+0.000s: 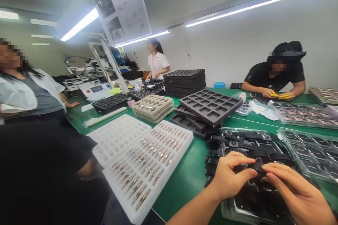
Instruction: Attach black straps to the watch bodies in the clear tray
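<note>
At the lower right, my left hand [232, 175] pinches a black watch [258, 166] between thumb and fingertips. My right hand [295, 191] grips the same watch from the other side, so its details are largely covered. Just beyond and below my hands, several black smartwatches with straps [239, 144] lie together, some with round sensor backs facing up. Beneath them is a clear plastic tray [229, 212], partly hidden by my hands and the black pieces on it.
White foam trays [182, 137] holding rows of metallic pieces stand left of my hands. Black foam trays [211, 105] are stacked ahead. Clear trays of dark square parts [311, 151] lie right. A co-worker [277, 74] sits across the green table [182, 179]; other people stand left and behind.
</note>
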Demonstrator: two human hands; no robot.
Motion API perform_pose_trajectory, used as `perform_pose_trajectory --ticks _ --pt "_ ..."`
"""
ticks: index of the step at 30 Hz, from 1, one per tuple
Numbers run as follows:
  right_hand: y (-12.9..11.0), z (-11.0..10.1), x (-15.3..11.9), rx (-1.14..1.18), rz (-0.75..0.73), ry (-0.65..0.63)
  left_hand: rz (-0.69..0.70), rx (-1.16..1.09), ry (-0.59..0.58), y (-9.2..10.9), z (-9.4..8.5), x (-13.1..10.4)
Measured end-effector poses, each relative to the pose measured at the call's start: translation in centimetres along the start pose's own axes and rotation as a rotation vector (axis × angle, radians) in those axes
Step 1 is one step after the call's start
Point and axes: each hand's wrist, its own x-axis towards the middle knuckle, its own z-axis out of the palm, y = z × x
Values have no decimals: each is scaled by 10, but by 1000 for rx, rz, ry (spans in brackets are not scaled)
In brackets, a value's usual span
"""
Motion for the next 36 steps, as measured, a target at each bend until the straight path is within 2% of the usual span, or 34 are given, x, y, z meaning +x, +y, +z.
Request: perform_pose_trajectory --ticks 4,9,13,17,23,26,31,36 --pt "-15 -4 6 31 -51 -37 17 20 -38 0 -4 3" --pt "-21 -9 10 88 -34 -105 28 -36 -63 0 -4 5" --pt "-24 -10 10 111 -30 -27 8 -14 -120 0 -4 5" --pt "-26 -8 10 98 -15 -66 -35 -66 -57 -2 -3 5" --pt "-27 -7 8 141 106 0 -54 -40 -111 -2 -1 4" --pt "-27 -6 8 134 100 -27 -49 -85 -68 -2 -2 5" --pt "-29 -10 11 164 89 -35 -48 4 -123 -3 0 4" --pt "-29 -12 11 150 122 -63 -24 -27 -93 -4 -1 4"
